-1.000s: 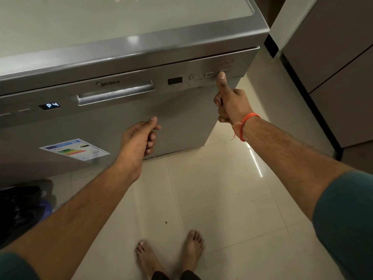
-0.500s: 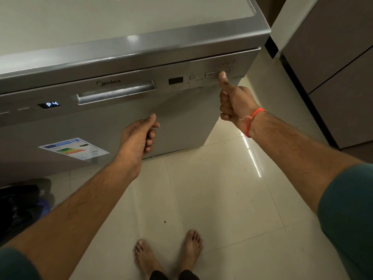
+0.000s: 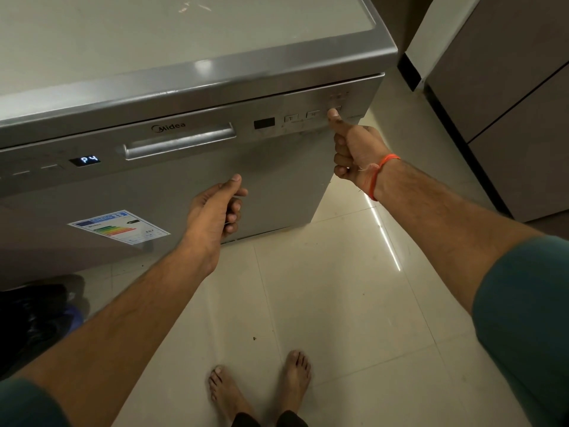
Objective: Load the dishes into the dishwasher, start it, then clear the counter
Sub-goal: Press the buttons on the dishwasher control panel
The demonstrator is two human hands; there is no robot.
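- Right, head view: silver dishwasher [image 3: 277, 186] fills the upper left, door closed, standing on a pale tiled floor [image 3: 338, 303].
- Control strip along the top of the door: handle [image 3: 180, 141] recessed in the middle, small display [image 3: 84, 160] left of it lit with "P4", dark window [image 3: 264, 122] right of it, then a row of buttons [image 3: 312, 114].
- Right hand [image 3: 354, 149] is a fist with the thumb stuck out; thumb tip sits on the rightmost button [image 3: 338, 108] of the row. Other fingers curled into the palm, holding nothing.
- Orange band [image 3: 381, 171] on the right wrist.
- Left hand [image 3: 215, 211] hangs in front of the door panel below the handle, fingers loosely curled, nothing in it. Cannot tell whether it touches the door.
- Energy label [image 3: 118, 226] stuck on the lower left of the door.
- Dark bundle [image 3: 30, 318] on the floor at the left edge, too dim to identify.
- Grey cabinet fronts [image 3: 508, 103] at the right, well apart from the dishwasher.
- Bare feet [image 3: 261, 386] at the bottom centre, teal sleeves [image 3: 523, 303] at both lower corners.
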